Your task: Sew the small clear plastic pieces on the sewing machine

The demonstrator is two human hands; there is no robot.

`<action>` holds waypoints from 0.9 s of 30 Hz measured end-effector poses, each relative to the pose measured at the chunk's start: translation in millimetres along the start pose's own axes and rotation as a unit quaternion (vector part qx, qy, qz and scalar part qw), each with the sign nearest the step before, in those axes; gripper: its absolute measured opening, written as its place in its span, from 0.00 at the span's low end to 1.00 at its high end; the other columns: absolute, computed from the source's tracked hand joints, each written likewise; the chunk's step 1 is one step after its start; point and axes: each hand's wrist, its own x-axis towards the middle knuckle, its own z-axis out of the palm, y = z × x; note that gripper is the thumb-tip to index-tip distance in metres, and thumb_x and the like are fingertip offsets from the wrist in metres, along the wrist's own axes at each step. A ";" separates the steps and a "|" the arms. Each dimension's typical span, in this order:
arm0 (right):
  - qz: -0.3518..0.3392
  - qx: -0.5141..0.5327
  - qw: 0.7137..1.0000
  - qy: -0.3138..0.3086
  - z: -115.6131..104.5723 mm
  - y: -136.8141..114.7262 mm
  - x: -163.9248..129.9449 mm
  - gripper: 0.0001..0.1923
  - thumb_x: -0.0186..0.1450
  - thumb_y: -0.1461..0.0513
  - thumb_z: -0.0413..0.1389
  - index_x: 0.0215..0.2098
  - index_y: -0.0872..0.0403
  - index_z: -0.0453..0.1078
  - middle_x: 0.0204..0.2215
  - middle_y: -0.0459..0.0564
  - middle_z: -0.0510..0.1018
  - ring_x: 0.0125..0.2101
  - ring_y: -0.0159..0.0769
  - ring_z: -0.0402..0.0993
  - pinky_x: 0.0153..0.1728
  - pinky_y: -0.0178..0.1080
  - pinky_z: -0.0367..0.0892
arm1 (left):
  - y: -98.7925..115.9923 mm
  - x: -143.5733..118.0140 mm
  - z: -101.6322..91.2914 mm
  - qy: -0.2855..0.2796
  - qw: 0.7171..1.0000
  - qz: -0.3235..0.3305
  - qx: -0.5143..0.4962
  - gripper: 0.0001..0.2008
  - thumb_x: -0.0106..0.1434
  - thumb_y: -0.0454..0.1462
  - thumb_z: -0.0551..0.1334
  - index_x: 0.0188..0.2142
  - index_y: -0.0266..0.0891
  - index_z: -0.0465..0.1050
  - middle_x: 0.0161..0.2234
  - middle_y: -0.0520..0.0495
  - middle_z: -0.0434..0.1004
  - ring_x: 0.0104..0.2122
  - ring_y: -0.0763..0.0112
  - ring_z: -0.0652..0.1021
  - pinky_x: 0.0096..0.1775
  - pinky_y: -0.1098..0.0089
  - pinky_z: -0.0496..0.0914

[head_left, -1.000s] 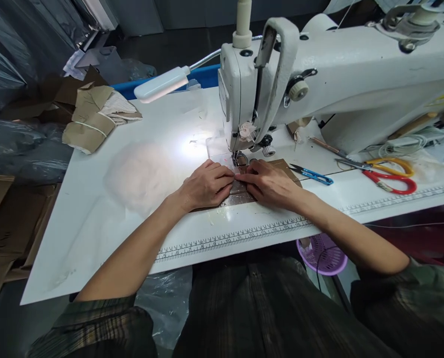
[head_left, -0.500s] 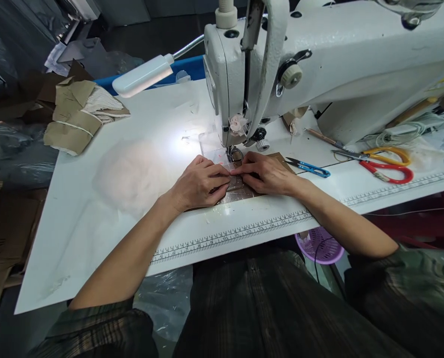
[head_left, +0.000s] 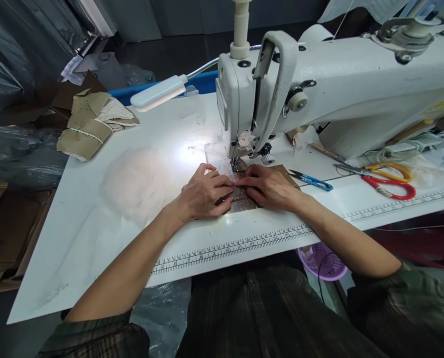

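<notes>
Two hands lie flat on a brown checked fabric piece [head_left: 244,201] that sits near the middle of the white tabletop [head_left: 106,219], directly under the head of the sewing machine [head_left: 319,94]. I see my left hand [head_left: 205,194] at 9 o'clock of the piece, its fingers [head_left: 222,185] stretched and pressing down on the cloth, not clenched around anything. My right hand [head_left: 270,186] is at 3 o'clock of it, fingers also pressing the cloth flat, and the fingertips of both hands nearly meet just in front of the presser foot [head_left: 240,164]. Whether a fingertip pinches a fold there, I cannot tell.

At 12 o'clock from the hands the machine lamp [head_left: 158,92] throws a bright spot on the tabletop. At 3 o'clock, just beside the right hand, lie blue thread snips [head_left: 313,180], and further in the same direction the scissors with red and yellow handles [head_left: 388,179]. At 10 o'clock, well apart, a bundle of brown pieces [head_left: 91,124] rests at the tabletop edge. A printed ruler strip [head_left: 229,246] runs along the near edge, at 6 o'clock from the hands. Below the tabletop at 5 o'clock hangs a purple basket [head_left: 321,261]
</notes>
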 end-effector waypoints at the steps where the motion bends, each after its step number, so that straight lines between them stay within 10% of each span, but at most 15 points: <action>1: 0.000 -0.006 1.000 -0.006 -0.6 -0.7 0.5 0.16 0.69 0.64 0.50 0.49 0.53 0.77 0.40 0.56 0.74 0.39 0.42 0.70 0.40 0.44 0.70 | -0.2 -0.1 -0.2 -0.006 1.000 -0.005 0.000 0.08 0.64 0.37 0.59 0.36 0.41 0.79 0.39 0.49 0.82 0.32 0.68 0.77 0.51 0.53 0.65; 27: 0.048 -0.073 0.996 -0.033 -0.6 -10.7 7.9 0.18 0.71 0.62 0.43 0.53 0.56 0.70 0.36 0.57 0.72 0.32 0.41 0.67 0.37 0.46 0.69 | -2.9 4.0 1.3 -0.064 0.994 -0.054 0.073 0.16 0.66 0.42 0.57 0.47 0.36 0.76 0.48 0.39 0.77 0.39 0.57 0.76 0.46 0.51 0.64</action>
